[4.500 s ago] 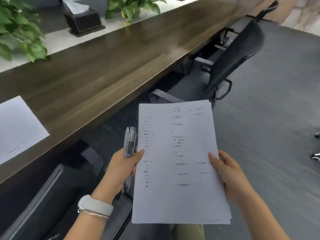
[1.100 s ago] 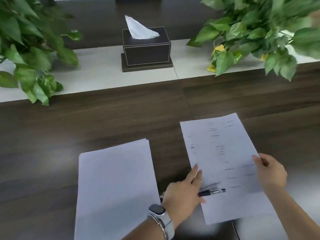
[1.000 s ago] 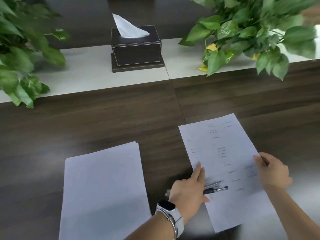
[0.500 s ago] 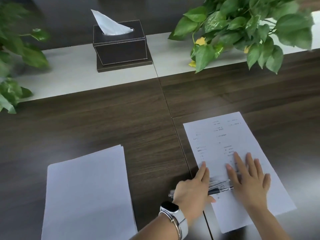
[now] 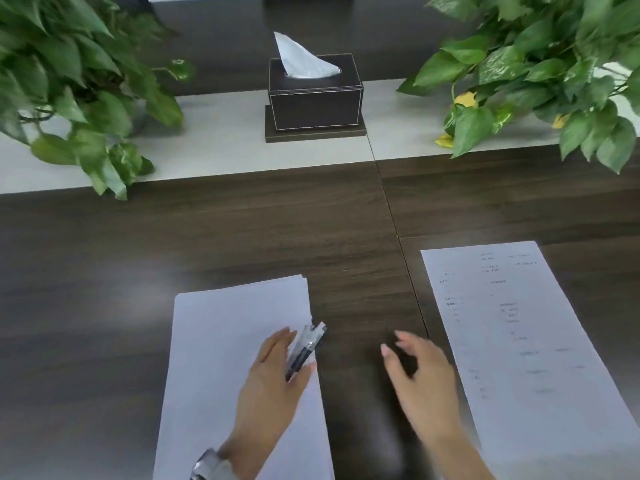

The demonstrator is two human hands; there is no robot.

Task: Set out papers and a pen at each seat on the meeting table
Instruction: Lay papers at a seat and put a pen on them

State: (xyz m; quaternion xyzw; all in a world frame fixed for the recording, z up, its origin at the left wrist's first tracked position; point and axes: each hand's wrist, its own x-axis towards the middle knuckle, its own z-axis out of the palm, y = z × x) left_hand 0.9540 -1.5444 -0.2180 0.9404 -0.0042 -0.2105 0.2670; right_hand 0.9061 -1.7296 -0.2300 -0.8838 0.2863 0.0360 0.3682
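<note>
A stack of white papers (image 5: 225,358) lies face down on the dark wooden meeting table (image 5: 242,237), near its front edge. My left hand (image 5: 273,382) rests over the stack's right edge and grips a bundle of pens (image 5: 306,346) between thumb and fingers. A single printed sheet (image 5: 519,341) lies flat to the right. My right hand (image 5: 420,372) hovers over bare table between the stack and the sheet, fingers loosely spread, holding nothing.
A dark tissue box (image 5: 313,98) stands on the pale centre strip (image 5: 225,154) of the table. Leafy potted plants spread at the far left (image 5: 69,81) and far right (image 5: 554,71), their leaves hanging over the dark wood.
My left hand has carried the pens leftward from the printed sheet to the stack. My right hand has lifted off the printed sheet and moved left. The view has swung left.
</note>
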